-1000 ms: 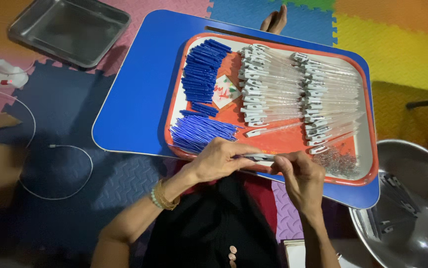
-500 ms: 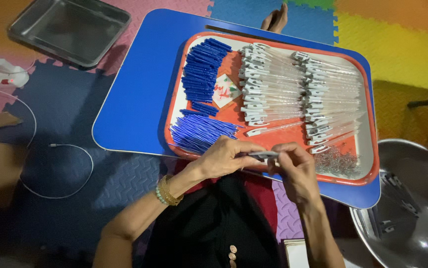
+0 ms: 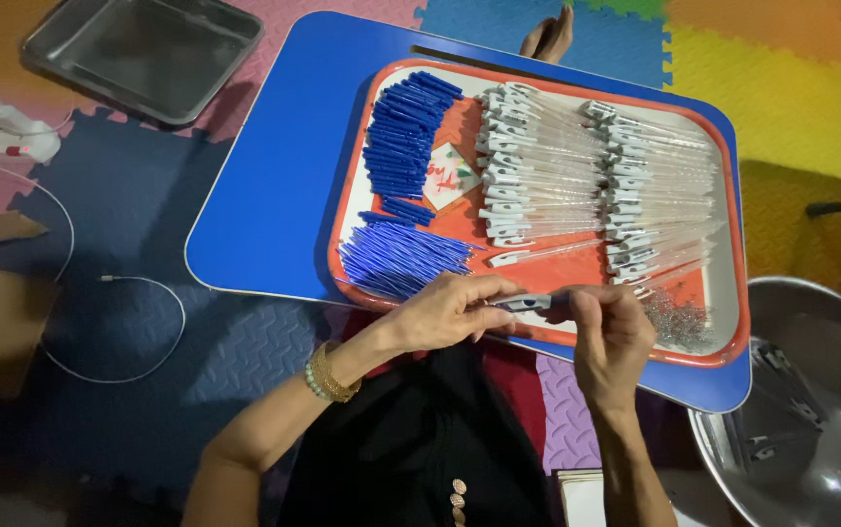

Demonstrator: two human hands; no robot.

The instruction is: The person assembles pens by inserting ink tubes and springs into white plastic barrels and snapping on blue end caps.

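Both hands meet at the near edge of the orange tray (image 3: 738,293). The left hand (image 3: 445,312) and right hand (image 3: 611,332) each pinch one end of a clear pen (image 3: 530,303) held level between them. On the tray: blue refills (image 3: 401,259), pen barrels (image 3: 577,166), springs (image 3: 679,327)

Bare forearms, beaded gold bracelets (image 3: 330,375) on the left wrist, black buttoned garment (image 3: 420,449).
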